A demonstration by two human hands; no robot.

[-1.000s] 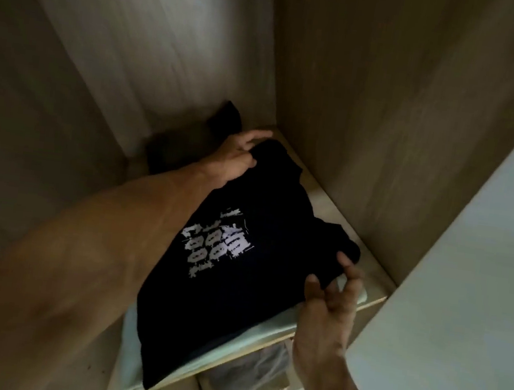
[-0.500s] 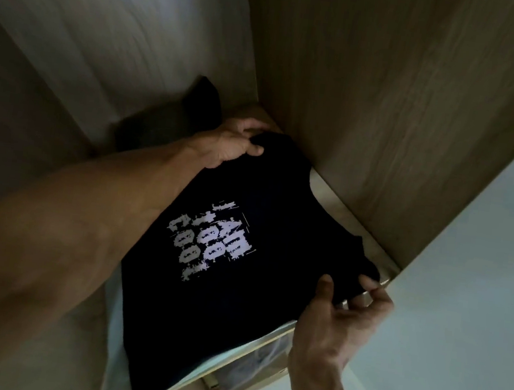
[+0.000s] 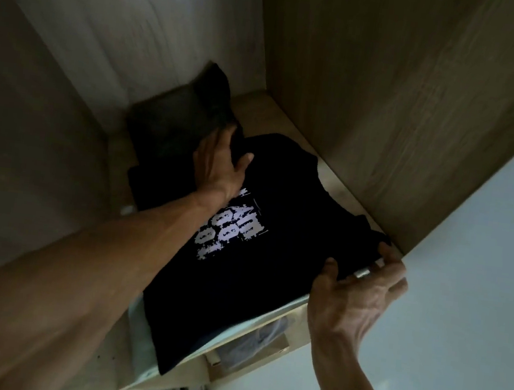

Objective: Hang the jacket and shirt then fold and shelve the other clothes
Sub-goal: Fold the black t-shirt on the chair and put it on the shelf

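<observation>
The black T-shirt (image 3: 295, 215) is pinched at one corner by the right hand (image 3: 356, 297) and, beyond that grip, pressed down by the flat, straight-fingered left hand (image 3: 220, 167).

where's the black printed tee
Head view, centre: the tee lies on the shelf before a dark folded pile, left hand on its far edge, right hand pinching its near-right corner.

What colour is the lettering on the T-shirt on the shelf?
The lettering is white and blotchy, on a black T-shirt. It shows best in the head view, the only one.
</observation>
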